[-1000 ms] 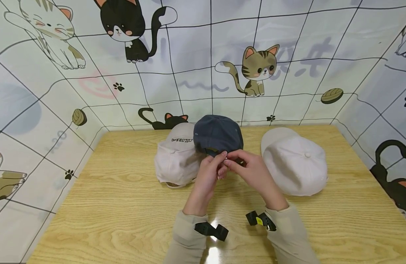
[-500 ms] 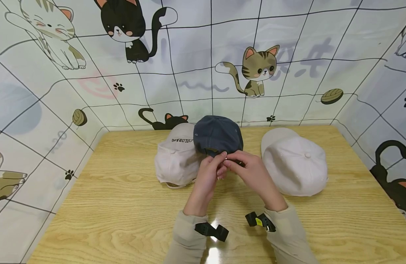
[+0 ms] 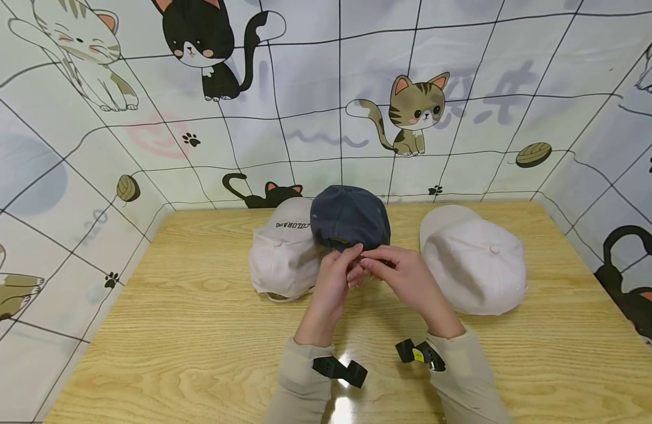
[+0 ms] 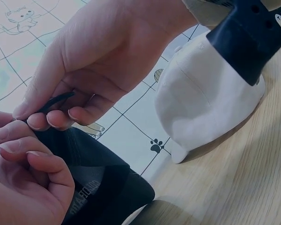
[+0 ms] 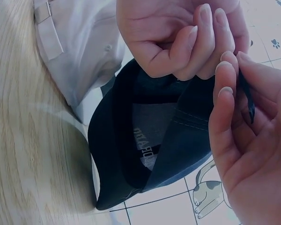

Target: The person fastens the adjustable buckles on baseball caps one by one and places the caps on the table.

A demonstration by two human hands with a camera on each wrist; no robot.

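Note:
A navy baseball cap sits at the middle of the table with its back opening toward me. Both hands meet at that opening. My right hand pinches the cap's dark strap between thumb and fingers, and the strap's loose end juts into the palm. Against it, my left hand has its fingers curled and its thumb pressed on the strap where the fingertips meet. The fingers hide most of the fastening. Printed lettering shows on a label inside the cap in the right wrist view.
To the left, a pale cap with "COLORADO" lettering sits against the navy cap. A white cap rests to the right, beyond my right hand. Behind the wooden table hangs a cat-patterned backdrop.
My right fingers have shifted very slightly at the strap. Both hands keep their hold, and the caps stay in place.

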